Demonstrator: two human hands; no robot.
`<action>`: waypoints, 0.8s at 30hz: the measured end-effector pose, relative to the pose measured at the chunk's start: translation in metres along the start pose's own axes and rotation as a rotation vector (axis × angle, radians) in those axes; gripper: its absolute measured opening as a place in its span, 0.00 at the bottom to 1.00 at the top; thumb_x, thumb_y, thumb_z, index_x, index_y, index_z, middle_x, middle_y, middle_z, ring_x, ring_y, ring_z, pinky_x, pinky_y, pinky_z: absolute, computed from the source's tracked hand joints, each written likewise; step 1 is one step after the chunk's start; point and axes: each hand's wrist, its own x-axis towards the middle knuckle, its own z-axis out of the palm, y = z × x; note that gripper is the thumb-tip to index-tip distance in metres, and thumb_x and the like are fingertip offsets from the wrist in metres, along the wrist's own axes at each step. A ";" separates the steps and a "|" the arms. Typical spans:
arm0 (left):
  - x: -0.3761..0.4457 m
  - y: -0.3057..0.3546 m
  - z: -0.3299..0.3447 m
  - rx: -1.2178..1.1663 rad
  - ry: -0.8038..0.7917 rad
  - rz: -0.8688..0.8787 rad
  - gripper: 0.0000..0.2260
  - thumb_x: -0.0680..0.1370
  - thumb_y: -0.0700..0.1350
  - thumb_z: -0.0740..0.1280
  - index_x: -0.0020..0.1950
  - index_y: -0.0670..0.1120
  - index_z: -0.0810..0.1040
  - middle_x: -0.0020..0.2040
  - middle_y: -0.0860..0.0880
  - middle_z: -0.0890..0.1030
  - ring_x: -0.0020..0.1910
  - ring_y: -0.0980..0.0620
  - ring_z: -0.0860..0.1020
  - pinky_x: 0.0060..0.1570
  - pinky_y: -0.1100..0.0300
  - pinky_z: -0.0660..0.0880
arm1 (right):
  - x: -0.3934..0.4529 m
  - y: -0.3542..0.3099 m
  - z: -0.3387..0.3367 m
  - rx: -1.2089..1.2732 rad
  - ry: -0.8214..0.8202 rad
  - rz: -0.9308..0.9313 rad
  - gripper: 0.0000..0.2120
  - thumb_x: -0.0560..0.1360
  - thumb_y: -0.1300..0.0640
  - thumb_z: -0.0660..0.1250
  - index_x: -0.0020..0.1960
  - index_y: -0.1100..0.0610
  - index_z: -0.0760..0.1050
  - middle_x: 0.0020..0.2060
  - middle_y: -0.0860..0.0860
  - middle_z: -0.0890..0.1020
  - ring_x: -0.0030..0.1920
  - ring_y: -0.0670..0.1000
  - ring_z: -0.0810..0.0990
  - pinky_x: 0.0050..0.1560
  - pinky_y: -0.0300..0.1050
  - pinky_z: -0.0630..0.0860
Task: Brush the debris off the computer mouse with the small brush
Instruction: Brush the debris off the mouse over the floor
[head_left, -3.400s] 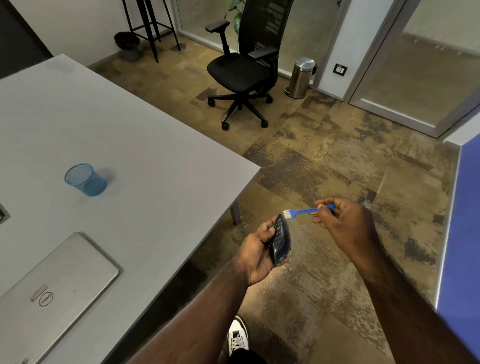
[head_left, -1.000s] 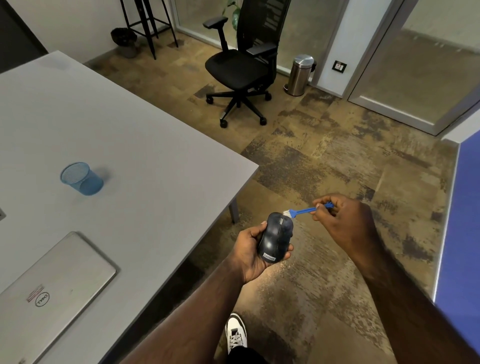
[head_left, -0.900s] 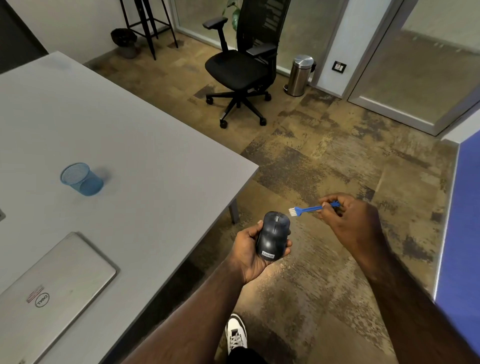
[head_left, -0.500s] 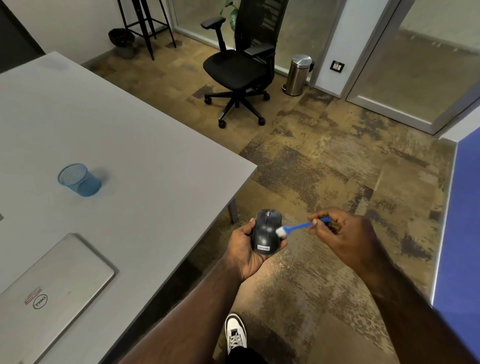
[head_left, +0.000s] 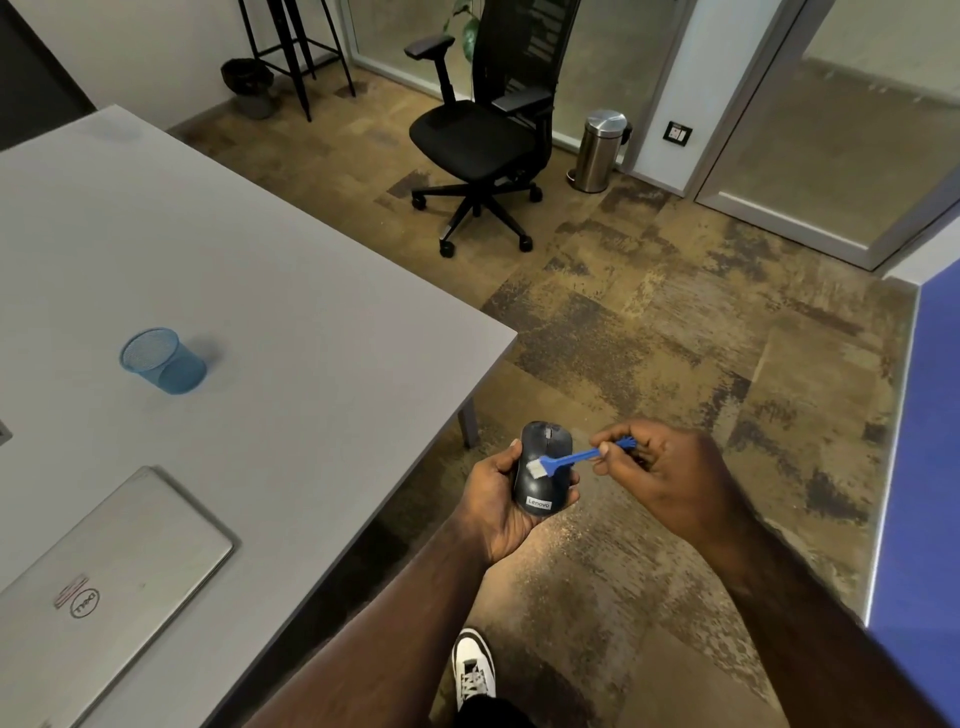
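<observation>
A dark computer mouse with a Lenovo label rests top side up in my left hand, held in the air beyond the table's corner, above the floor. My right hand pinches the handle of a small blue brush. The brush's white bristles lie on the left middle of the mouse's back, and its handle slants up to the right into my fingers.
A grey table fills the left, carrying a blue mesh cup and a closed silver laptop. A black office chair and a steel bin stand farther off on the carpet. A blue panel runs along the right.
My left hand has turned the mouse from edge-on to top side up. The brush has come down from beside the mouse's front and swept leftwards onto its back.
</observation>
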 end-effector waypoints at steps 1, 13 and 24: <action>0.000 0.000 0.000 0.015 0.005 0.000 0.23 0.82 0.52 0.51 0.65 0.36 0.73 0.54 0.34 0.79 0.49 0.40 0.79 0.49 0.47 0.79 | 0.000 0.000 0.003 -0.015 -0.008 0.008 0.07 0.75 0.58 0.70 0.49 0.48 0.84 0.34 0.45 0.86 0.31 0.43 0.85 0.27 0.37 0.78; -0.001 0.001 -0.002 0.050 0.022 -0.033 0.22 0.82 0.50 0.54 0.70 0.38 0.71 0.58 0.37 0.79 0.50 0.40 0.79 0.52 0.46 0.77 | 0.016 0.010 -0.006 -0.159 0.196 0.158 0.07 0.77 0.57 0.69 0.53 0.53 0.84 0.33 0.47 0.85 0.27 0.41 0.81 0.22 0.29 0.70; 0.001 -0.001 -0.005 0.078 -0.010 -0.018 0.22 0.82 0.50 0.54 0.68 0.38 0.72 0.57 0.36 0.79 0.49 0.39 0.80 0.53 0.46 0.76 | 0.020 0.010 -0.006 -0.212 0.151 0.169 0.06 0.76 0.57 0.69 0.50 0.53 0.85 0.34 0.47 0.85 0.26 0.39 0.79 0.24 0.25 0.68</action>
